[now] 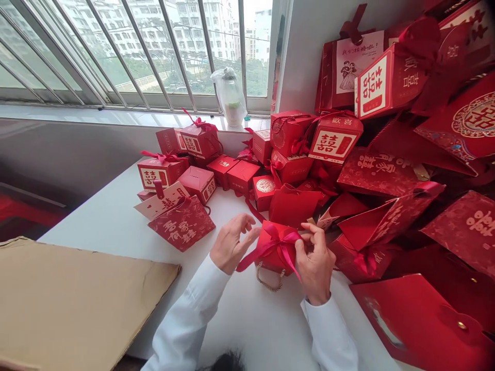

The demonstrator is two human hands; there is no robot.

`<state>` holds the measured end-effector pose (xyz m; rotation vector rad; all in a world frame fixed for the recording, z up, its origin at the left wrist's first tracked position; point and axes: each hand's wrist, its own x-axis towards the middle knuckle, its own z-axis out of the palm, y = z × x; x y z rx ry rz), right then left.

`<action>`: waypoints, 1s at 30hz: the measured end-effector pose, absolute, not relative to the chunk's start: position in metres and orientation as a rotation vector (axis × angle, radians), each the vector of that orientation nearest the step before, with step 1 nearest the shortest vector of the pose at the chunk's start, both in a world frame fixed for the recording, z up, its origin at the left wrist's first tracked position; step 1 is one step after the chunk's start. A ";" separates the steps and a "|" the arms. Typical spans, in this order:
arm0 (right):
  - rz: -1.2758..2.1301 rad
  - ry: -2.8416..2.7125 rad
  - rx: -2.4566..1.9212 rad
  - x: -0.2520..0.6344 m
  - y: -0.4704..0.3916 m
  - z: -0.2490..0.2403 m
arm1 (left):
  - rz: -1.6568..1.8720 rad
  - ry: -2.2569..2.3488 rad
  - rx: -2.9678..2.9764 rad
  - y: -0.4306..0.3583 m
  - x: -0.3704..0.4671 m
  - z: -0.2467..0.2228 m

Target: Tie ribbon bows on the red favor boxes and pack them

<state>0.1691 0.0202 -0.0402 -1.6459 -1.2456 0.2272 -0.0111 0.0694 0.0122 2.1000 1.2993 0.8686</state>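
Note:
A small red gift box (279, 262) with a twisted rope handle (266, 284) stands on the white table in front of me. Across its top a pink-red satin ribbon (275, 239) is tied in a bow, with one tail trailing to the lower left. My right hand (317, 260) pinches the bow's right loop between thumb and fingers. Beside the box's left edge, my left hand (234, 243) hovers with thumb and curved fingers apart, holding nothing. The ribbon tail passes just under its thumb.
Red gift boxes (243, 176) crowd the table's far side. Red paper bags (390, 216) and more boxes pile high on the right. A dark red bag (181, 222) lies left of centre. Cardboard (85, 299) covers the left front. A wrapped cup (233, 100) stands on the windowsill.

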 end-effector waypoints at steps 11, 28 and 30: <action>-0.020 -1.272 -1.595 0.166 0.025 -0.059 | 0.699 1.501 2.013 0.090 0.025 -0.008; -0.026 -1.532 -1.387 0.176 0.023 -0.065 | 0.896 1.389 1.677 0.096 0.027 -0.028; 0.132 -1.492 -1.330 0.182 0.022 -0.060 | 0.892 1.353 1.657 0.095 0.024 -0.026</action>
